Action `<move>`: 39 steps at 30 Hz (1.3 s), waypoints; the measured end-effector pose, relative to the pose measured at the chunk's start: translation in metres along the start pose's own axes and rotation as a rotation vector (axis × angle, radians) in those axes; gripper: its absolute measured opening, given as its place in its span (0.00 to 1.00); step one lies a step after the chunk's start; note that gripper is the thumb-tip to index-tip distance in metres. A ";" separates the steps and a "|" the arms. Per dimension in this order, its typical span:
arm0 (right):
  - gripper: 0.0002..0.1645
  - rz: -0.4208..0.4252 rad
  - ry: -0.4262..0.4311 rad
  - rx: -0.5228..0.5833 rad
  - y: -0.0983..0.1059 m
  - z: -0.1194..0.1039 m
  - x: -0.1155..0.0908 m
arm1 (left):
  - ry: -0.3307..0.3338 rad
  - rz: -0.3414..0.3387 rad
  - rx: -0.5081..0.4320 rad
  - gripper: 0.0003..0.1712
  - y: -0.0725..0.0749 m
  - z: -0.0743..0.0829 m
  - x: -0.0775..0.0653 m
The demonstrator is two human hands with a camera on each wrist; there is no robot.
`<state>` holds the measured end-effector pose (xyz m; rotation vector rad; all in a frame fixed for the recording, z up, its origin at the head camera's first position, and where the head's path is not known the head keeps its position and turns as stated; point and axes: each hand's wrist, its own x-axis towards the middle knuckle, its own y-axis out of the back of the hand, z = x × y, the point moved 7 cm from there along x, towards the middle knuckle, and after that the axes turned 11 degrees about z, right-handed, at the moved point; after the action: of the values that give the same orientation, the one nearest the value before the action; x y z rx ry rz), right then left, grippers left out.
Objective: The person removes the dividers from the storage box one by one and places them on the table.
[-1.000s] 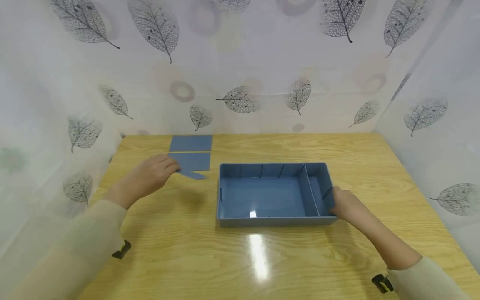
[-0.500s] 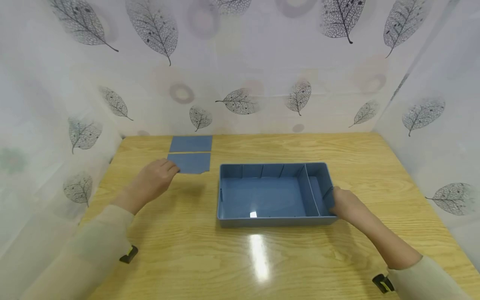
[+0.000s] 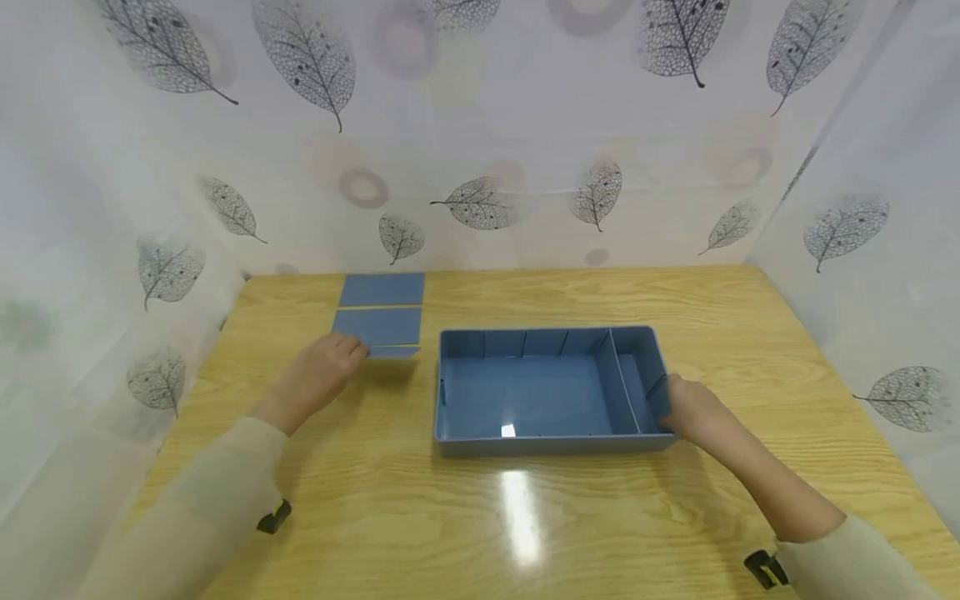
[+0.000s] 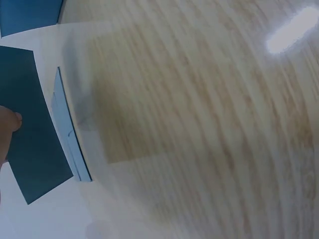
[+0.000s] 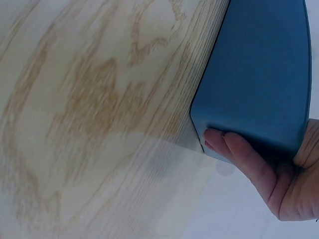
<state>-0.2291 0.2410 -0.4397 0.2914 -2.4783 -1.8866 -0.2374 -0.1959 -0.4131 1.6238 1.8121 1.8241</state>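
Note:
A flat blue divider panel (image 3: 393,352) is pinched in my left hand (image 3: 318,372), left of the box and raised over the table. In the head view it shows almost edge-on; in the left wrist view the panel (image 4: 37,119) shows its dark broad face, with a thumb tip on it. At the right end of a blue open-topped plastic box (image 3: 555,447), my right hand (image 3: 697,412) grips the end wall. The right wrist view has its fingers on the outside of the box (image 5: 254,69), near the lower corner; the thumb is mostly hidden.
Two more blue panels (image 3: 381,289) lie flat, one behind the other, at the table's back left. One upright divider (image 3: 628,392) splits off a narrow right compartment in the box. A leaf-patterned curtain (image 3: 480,125) encloses the wooden table (image 3: 397,517) at back and sides.
My left hand has come right and nearer with the panel, which has swung from slanting down to lying nearly level and edge-on. The right hand and the box have stayed put.

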 end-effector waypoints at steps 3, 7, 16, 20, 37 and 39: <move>0.23 0.012 0.011 -0.003 0.000 0.001 0.001 | -0.004 -0.005 0.014 0.15 -0.005 0.002 -0.003; 0.23 0.015 0.011 0.008 -0.001 0.002 0.001 | 0.018 -0.024 0.044 0.14 -0.010 0.002 -0.007; 0.25 0.038 0.005 0.007 0.000 0.004 0.001 | 0.040 -0.136 0.103 0.13 -0.022 0.002 -0.012; 0.24 0.029 0.000 0.014 -0.002 0.004 0.001 | 0.037 -0.147 0.112 0.12 -0.025 0.004 -0.012; 0.24 -0.005 -0.019 0.035 -0.004 0.005 0.000 | 0.061 -0.152 0.055 0.08 -0.029 0.015 -0.019; 0.24 -0.002 -0.016 0.030 -0.003 0.005 0.000 | 0.072 -0.148 0.035 0.07 -0.031 0.016 -0.019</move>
<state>-0.2295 0.2449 -0.4442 0.2806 -2.5199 -1.8609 -0.2361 -0.1900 -0.4522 1.4094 1.9473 1.8189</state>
